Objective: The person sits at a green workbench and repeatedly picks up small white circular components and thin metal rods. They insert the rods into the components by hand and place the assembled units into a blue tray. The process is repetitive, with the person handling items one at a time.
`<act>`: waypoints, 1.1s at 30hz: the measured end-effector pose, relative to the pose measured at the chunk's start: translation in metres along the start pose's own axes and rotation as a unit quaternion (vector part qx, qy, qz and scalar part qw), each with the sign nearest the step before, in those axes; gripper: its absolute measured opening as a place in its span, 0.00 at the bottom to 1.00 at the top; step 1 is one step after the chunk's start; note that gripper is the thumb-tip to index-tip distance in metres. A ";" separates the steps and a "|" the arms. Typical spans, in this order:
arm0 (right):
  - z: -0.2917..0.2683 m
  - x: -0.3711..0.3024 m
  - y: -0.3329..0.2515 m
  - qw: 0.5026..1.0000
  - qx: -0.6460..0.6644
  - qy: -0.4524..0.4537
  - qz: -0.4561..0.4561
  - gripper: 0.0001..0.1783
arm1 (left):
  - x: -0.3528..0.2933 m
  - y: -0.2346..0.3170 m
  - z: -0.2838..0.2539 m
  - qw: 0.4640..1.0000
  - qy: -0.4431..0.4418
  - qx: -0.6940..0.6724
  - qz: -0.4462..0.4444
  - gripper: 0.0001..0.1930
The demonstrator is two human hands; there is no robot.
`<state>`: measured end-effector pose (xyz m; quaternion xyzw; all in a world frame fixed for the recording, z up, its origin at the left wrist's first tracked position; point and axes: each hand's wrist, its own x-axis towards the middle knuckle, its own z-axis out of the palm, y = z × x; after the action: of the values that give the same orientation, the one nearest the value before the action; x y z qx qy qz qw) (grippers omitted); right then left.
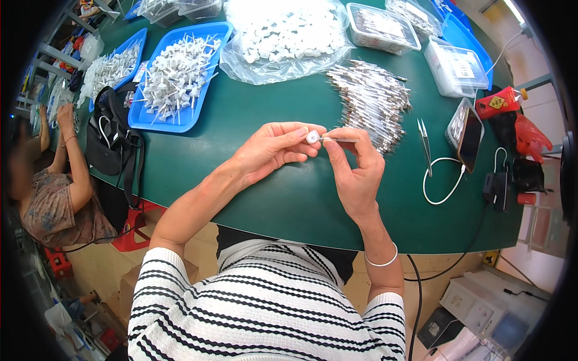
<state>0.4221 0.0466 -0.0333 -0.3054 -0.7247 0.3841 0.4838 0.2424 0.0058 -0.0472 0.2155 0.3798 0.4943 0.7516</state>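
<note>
Above the green table, my left hand [274, 150] pinches a small round white plastic piece [312, 137] between thumb and fingers. My right hand [356, 171] is closed in a pinch on a thin metallic rod [342, 140], its end at the side of the white piece. Whether the rod sits inside the piece or only touches it, I cannot tell. Just beyond my right hand lies a heap of thin rods [370, 99] with brown and silvery ends. A clear plastic bag [241, 67] spread with loose white round pieces [289, 39] lies farther off.
On the left stand a blue tray [135, 117] of white stemmed pieces and a black bag [108, 141]. Tweezers [425, 144], a white cable [428, 195] and a phone [471, 143] lie right, near clear boxes [454, 69]. A co-worker [60, 198] sits at far left.
</note>
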 end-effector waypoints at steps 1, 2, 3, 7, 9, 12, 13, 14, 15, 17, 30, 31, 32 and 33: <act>0.000 0.000 0.000 1.000 -0.001 0.000 0.001 0.07 | 0.000 0.000 0.000 1.000 0.002 -0.001 -0.002 0.17; 0.000 -0.001 0.001 1.000 -0.002 0.000 0.002 0.07 | 0.000 0.000 0.001 1.000 0.003 -0.001 -0.003 0.17; 0.000 -0.001 0.001 1.000 -0.003 0.000 0.002 0.07 | 0.000 0.001 0.002 1.000 0.005 -0.002 -0.005 0.17; 0.000 -0.001 0.000 1.000 -0.005 0.001 0.002 0.07 | -0.001 0.001 0.002 1.000 -0.003 -0.007 -0.004 0.17; 0.000 -0.001 0.000 1.000 -0.006 0.001 0.001 0.07 | 0.000 0.000 0.001 1.000 -0.004 -0.008 -0.004 0.17; 0.000 -0.001 0.001 1.000 -0.008 0.001 -0.002 0.07 | 0.000 -0.001 -0.001 1.000 -0.005 -0.007 -0.006 0.17; 0.000 -0.001 0.000 1.000 -0.011 0.001 -0.005 0.07 | 0.000 0.000 0.000 1.000 -0.005 -0.003 -0.003 0.17; 0.000 -0.001 -0.001 1.000 -0.013 0.002 -0.007 0.07 | 0.000 0.000 0.000 1.000 -0.006 0.001 0.000 0.17; 0.000 0.000 -0.001 1.000 -0.018 0.000 -0.013 0.07 | 0.000 0.000 0.000 1.000 -0.006 0.005 0.003 0.17; 0.000 0.000 -0.002 0.999 -0.028 -0.004 -0.024 0.07 | 0.000 0.000 0.001 1.000 0.000 0.012 0.007 0.17; 0.000 -0.001 0.001 1.000 -0.018 -0.009 -0.023 0.07 | -0.001 0.000 0.002 1.000 0.004 0.014 0.012 0.17; 0.000 -0.001 0.001 1.000 -0.017 -0.010 -0.024 0.07 | -0.001 0.000 0.002 1.000 0.005 0.018 0.014 0.17; 0.000 -0.001 0.001 1.000 -0.016 -0.011 -0.024 0.07 | -0.001 0.000 0.002 1.000 0.006 0.023 0.016 0.17; 0.000 -0.001 0.001 1.000 -0.016 -0.012 -0.023 0.07 | -0.001 0.000 0.002 0.999 0.007 0.027 0.018 0.17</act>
<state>0.4221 0.0465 -0.0346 -0.2914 -0.7437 0.3646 0.4787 0.2438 0.0051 -0.0458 0.2387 0.3940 0.4987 0.7342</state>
